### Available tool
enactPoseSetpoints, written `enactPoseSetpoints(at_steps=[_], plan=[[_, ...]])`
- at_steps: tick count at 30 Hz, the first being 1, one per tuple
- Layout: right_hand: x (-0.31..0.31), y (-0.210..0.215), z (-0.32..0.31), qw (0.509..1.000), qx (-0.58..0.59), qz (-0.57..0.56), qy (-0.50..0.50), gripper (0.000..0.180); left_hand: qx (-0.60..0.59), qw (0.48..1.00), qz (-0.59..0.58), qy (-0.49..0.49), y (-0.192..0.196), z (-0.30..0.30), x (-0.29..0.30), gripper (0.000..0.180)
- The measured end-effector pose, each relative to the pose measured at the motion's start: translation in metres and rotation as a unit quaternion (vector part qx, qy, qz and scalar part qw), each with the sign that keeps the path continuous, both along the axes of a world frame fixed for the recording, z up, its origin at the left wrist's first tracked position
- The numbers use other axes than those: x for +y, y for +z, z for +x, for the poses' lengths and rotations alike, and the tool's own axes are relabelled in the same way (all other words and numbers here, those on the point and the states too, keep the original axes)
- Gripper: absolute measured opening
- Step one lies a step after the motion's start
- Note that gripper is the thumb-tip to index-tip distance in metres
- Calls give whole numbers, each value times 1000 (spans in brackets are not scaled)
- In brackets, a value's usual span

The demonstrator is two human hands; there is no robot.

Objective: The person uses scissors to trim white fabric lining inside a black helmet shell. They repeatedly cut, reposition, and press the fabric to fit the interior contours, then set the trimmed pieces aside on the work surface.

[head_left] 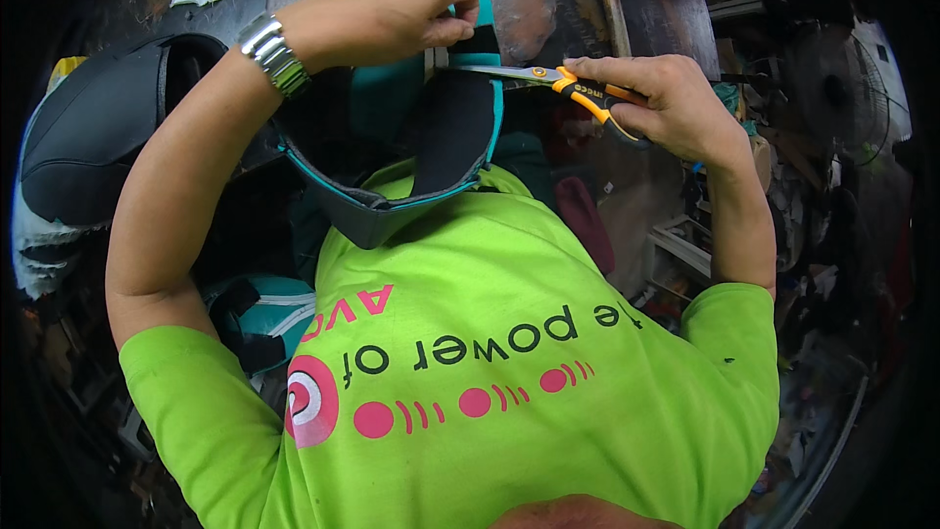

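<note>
Fingers point(446, 27) of our left hand point(377, 15) pinch the teal-and-black seat cover point(431, 127) edge at 12 o'clock; our right hand point(666, 103) is closed around orange-handled scissors point(548, 76), blades touching the cover just right of the pinch.

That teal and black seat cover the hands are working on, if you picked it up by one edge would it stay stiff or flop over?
Probably floppy: the seat cover curves and sags between the left hand, which pinches its upper edge, and the person's chest. It looks light, since a finger pinch seems to hold it up. The right hand puts scissors to it, so it is likely thin, cuttable sheet.
</note>
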State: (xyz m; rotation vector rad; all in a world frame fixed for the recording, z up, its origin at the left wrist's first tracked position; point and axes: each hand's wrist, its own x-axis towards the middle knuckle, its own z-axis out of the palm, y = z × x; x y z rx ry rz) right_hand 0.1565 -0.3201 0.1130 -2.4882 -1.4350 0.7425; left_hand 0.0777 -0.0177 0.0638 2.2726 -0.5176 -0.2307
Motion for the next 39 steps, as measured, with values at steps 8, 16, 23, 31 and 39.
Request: enactPoseSetpoints(at_steps=[8, 16, 23, 31, 39], plan=[[-4, -9, -15, 977, 156, 1, -147, 49, -184, 960, 208, -25, 51, -100, -69, 33], [-23, -19, -37, 882, 315, 174, -304, 50, -243, 922, 298, -53, 33, -122, -55, 28], [-18, -37, -39, 787, 386, 350, -330, 75, -227, 916, 331, 15, 48, -91, 25, 23], [41, -70, -40, 748, 361, 418, -368, 69, -259, 936, 183, 150, 25, -90, 35, 30], [88, -75, -49, 760, 373, 427, -318, 69, -224, 959, 49, 165, -49, -98, -12, 37]])
